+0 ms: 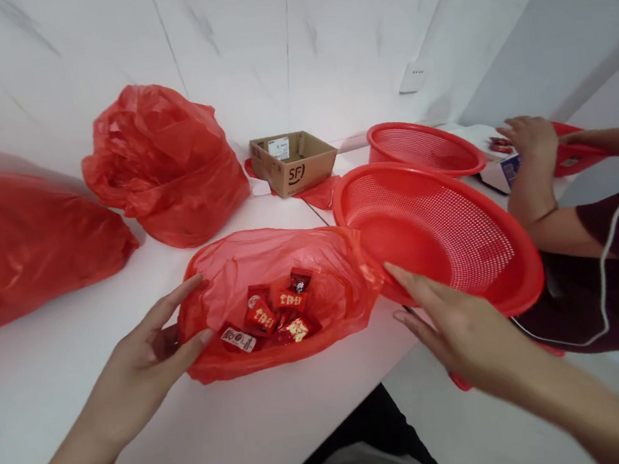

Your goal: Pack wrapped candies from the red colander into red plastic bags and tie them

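A red plastic bag [266,245] lies on the white table with its mouth spread wide. Several small red-wrapped packets [263,310] rest together inside it. My left hand [134,369] touches the bag's left end, thumb and index finger apart along its edge. At the bag's right corner is my right hand [452,320], its fingers stretched out beside the rim of a red perforated basket [403,250]. Neither hand is closed round anything. The basket leans at the table's front edge, and no packets show in it.
Two full-looking red bags, one standing [164,167] and one lying [26,246], are on the left. A small cardboard box [295,165] and a second red basket [418,149] stand near the wall. At the right, a co-worker's hand [531,142] is over small packets, and a white cable [605,269] hangs down.
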The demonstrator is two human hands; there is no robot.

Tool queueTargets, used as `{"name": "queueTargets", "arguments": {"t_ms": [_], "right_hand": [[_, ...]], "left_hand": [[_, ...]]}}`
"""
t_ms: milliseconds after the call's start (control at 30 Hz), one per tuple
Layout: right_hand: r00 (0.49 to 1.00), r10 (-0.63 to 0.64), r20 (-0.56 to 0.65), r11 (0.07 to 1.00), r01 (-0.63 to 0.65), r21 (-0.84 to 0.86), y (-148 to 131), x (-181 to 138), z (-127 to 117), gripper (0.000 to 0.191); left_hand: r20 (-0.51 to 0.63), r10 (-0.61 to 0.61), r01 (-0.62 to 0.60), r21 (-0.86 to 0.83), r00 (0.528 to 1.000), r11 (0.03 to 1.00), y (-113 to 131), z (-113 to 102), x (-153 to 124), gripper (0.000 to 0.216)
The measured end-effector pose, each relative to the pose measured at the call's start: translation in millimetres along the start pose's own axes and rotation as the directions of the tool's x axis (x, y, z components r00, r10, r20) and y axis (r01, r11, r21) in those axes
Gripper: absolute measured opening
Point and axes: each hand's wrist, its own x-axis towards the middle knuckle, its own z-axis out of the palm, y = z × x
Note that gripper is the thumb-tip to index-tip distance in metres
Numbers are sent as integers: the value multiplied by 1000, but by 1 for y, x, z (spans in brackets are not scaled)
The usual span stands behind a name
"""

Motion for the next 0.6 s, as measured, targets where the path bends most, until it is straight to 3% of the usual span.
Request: {"name": "queueTargets", "arguments": {"t_ms": [100, 167, 267, 400, 500, 600], "right_hand": [[987, -32, -154, 999, 33, 5, -19, -37, 20, 65], [986, -50, -161, 998, 55, 27, -27, -41, 22, 66], [990, -21, -139, 998, 30, 59, -21, -26, 14, 58], [974, 59, -217, 969, -4, 246, -7, 2, 7, 41], [934, 102, -342, 900, 60, 432, -15, 19, 10, 31], [935, 52, -351, 866, 132, 481, -27, 33, 19, 43]], "left_hand": [[9, -28, 29, -54, 1000, 998, -7, 4, 6, 79], [-13, -1, 0, -95, 1000, 995, -8, 7, 10, 74], [-93, 0, -10, -109, 996, 994, -5, 10, 12, 78], [-203, -85, 102, 77, 975, 992, 3, 8, 6, 87], [-173, -62, 103, 237, 983, 966, 3, 6, -6, 69], [-89, -44, 64, 237, 995, 969, -3, 8, -22, 40]]}}
